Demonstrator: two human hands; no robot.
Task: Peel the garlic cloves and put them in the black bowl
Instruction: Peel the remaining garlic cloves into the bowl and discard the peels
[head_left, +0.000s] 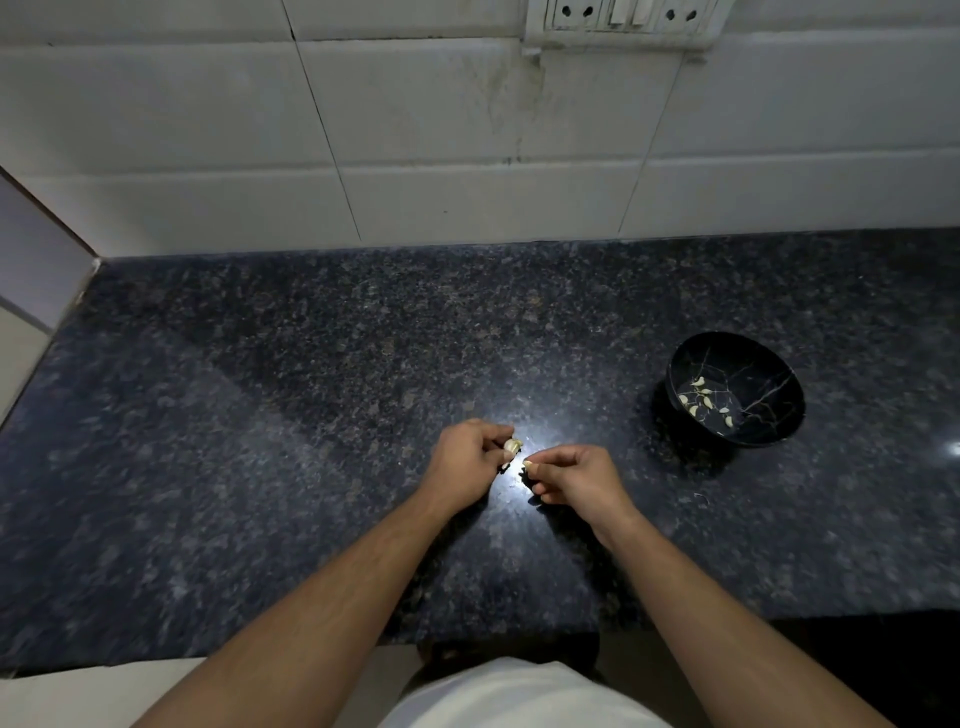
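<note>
Two hands over dark granite countertop (291, 395), close together, not touching. Your left hand (467, 462) pinches pale garlic piece (512, 446) at fingertips, papery skin on. Your right hand (574, 475) curled, nipping small clove (527, 465) at fingertips. Black bowl (769, 431) well right of hands, marble-veined inside, holding several peeled cloves (701, 397).

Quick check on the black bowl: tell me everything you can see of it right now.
The black bowl is round, glossy, with thin pale marble-like veins inside. It stands upright on the dark speckled counter, right of both hands and touched by neither. Several small peeled garlic cloves lie loose on its bottom, far from filling it.
</note>
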